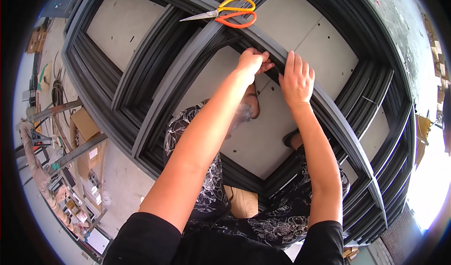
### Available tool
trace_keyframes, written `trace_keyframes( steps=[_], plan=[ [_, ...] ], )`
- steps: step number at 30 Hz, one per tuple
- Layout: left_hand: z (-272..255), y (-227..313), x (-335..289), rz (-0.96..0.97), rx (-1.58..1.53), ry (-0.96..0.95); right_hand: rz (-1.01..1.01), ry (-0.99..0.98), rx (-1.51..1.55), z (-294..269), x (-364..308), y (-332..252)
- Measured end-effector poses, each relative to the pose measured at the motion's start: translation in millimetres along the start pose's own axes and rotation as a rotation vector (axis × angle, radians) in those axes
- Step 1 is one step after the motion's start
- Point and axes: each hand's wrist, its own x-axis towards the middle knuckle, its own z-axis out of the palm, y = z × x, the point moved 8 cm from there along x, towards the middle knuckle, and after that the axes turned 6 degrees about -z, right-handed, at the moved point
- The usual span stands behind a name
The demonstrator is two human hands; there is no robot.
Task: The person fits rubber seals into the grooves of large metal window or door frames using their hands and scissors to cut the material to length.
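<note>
A dark grey window frame tops a stack of similar frames across the view. My left hand is closed at the inner edge of its long diagonal bar, fingers curled and pinched; what they hold is hidden. Just to the right, my right hand lies on the same bar, fingers stretched across it and holding nothing visible. Up and left of the hands, scissors with one yellow and one orange handle rest on the frame, their blades pointing left.
Grey floor shows through the frame openings, around my legs and shoes. A piece of wood or a box stands between my knees. Cardboard and a cluttered shelf are at the left. More dark frames are stacked at right.
</note>
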Motion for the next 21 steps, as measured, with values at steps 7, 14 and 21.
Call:
trace_keyframes(
  steps=[7,14,21],
  plan=[
    [-5,1,0,-0.031,0.058,-0.027,-0.010,0.030,-0.059,12,10,-8],
    [2,8,6,-0.035,0.129,-0.031,-0.054,0.122,-0.096,12,19,-11],
    [-22,30,3,0.083,0.072,0.185,-0.002,0.046,-0.088,18,22,-14]
  ],
)
